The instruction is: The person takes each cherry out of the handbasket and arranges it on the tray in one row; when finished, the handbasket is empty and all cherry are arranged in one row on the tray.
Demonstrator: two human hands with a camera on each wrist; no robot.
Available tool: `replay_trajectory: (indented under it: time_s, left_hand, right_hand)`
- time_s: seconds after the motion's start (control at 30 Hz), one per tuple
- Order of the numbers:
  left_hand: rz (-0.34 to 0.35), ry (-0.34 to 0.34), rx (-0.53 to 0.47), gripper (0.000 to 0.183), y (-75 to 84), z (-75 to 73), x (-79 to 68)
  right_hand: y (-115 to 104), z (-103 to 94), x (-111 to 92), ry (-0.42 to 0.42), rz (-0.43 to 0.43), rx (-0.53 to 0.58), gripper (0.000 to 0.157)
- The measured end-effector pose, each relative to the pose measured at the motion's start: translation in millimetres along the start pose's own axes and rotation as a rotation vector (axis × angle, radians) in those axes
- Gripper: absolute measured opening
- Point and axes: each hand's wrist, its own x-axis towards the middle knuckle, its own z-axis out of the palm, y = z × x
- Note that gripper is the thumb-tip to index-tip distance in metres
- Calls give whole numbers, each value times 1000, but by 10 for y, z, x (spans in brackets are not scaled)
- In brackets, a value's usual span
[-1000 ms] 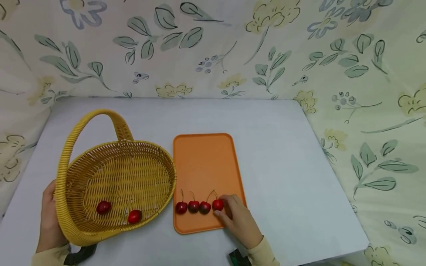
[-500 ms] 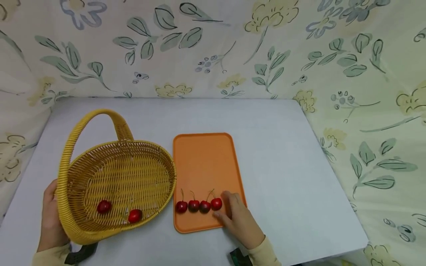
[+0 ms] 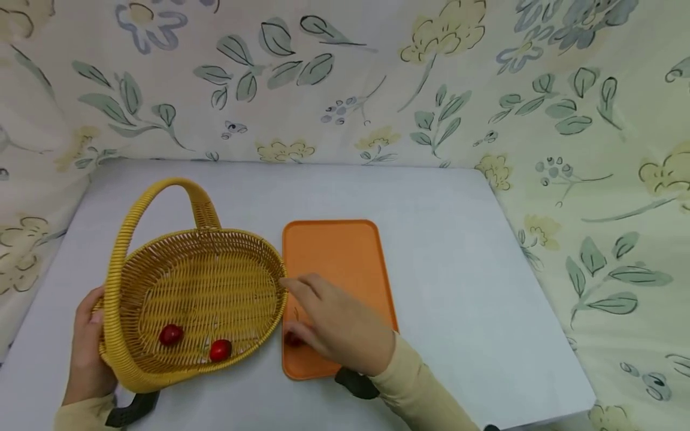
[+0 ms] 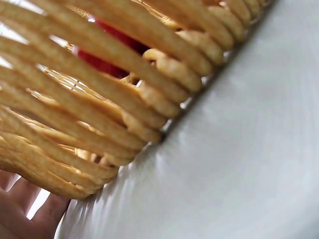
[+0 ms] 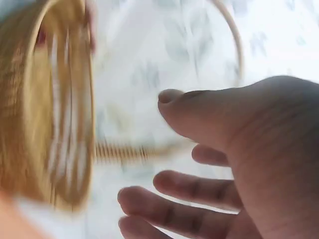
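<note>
A yellow wicker basket (image 3: 207, 293) with a tall arched handle stands at the left of the table. Two red cherries (image 3: 171, 334) lie in it, near its front side. My left hand (image 3: 88, 353) holds the basket by its left end; its fingers show at the lower left of the left wrist view. Over the orange tray (image 3: 339, 245) reaches my right hand (image 3: 339, 326), fingertips right by the basket's rim. Its fingers and thumb (image 5: 199, 112) are apart with nothing between them in the right wrist view. Beneath it a dark red cherry (image 3: 293, 339) partly shows; the other tray cherries are hidden.
The white table (image 3: 458, 287) stretches right of the tray and behind it. Floral cloth (image 3: 345, 84) hangs at the back and on both sides. The basket's right rim meets the tray's left edge in the head view.
My right hand has left the rightmost cherry and moved left across the tray to the basket's rim, covering most of the cherry row. The left hand still holds the basket.
</note>
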Motion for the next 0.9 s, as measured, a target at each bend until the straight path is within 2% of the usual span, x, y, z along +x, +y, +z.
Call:
replay_trajectory:
  time_s: [0.07, 0.13, 0.2, 0.3, 0.4, 0.47, 0.57, 0.7, 0.9]
  left_hand:
    - [-9, 12, 23, 43, 4, -11, 10]
    - [-12, 18, 19, 43, 1, -16, 18]
    - [-13, 17, 22, 43, -6, -11, 17]
    - [-12, -15, 10, 43, -29, 7, 2]
    - [-25, -44, 51, 44, -62, 31, -4]
    - [-46, -51, 97, 45, -81, 44, 0]
    - [-66, -60, 155, 46, -95, 38, 12]
    - [-58, -49, 163, 46, -66, 1, 13]
    - [-30, -14, 173, 45, 23, -23, -5]
  right_hand:
    - [-91, 75, 299, -82, -126, -9, 51]
    - [-174, 201, 602, -205, -234, -5, 46]
    - [-243, 386, 880, -352, -303, 29, 41]
    - [-337, 686, 1192, -581, -335, 91, 31]
    - [-412, 935, 1330, -746, -324, 120, 26]
    - [-445, 1032, 1355, -805, -321, 120, 25]
    - [-477, 1079, 1345, -844, -309, 119, 23]
    - [-508, 1054, 1332, -874, -270, 132, 21]
    - [-572, 1034, 1349, -931, -189, 104, 26]
